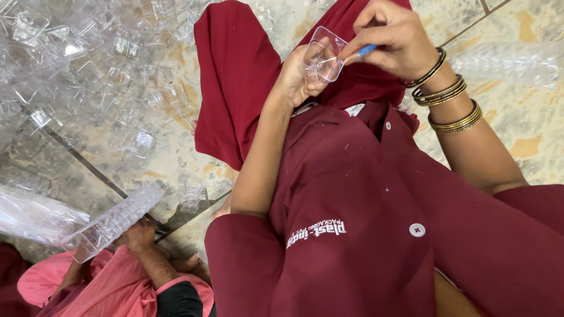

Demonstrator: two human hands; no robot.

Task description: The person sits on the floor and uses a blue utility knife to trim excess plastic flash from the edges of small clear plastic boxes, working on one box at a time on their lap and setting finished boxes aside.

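fingers of the left hand (296, 79) grip a clear square plastic cup (323, 54); right hand (390, 38) pinches a thin blue tool (365, 50).

Clear plastic cups (88, 64) lie scattered in a heap across the mottled stone floor (529, 129) at upper left. A nested stack of cups (117, 220) rests against a co-worker's hand (140, 233) at lower left, beside a clear plastic bag (32, 214); that person wears pink cloth (100, 290). Another stack (505, 61) lies on the floor at upper right. Dark seams cross the floor.
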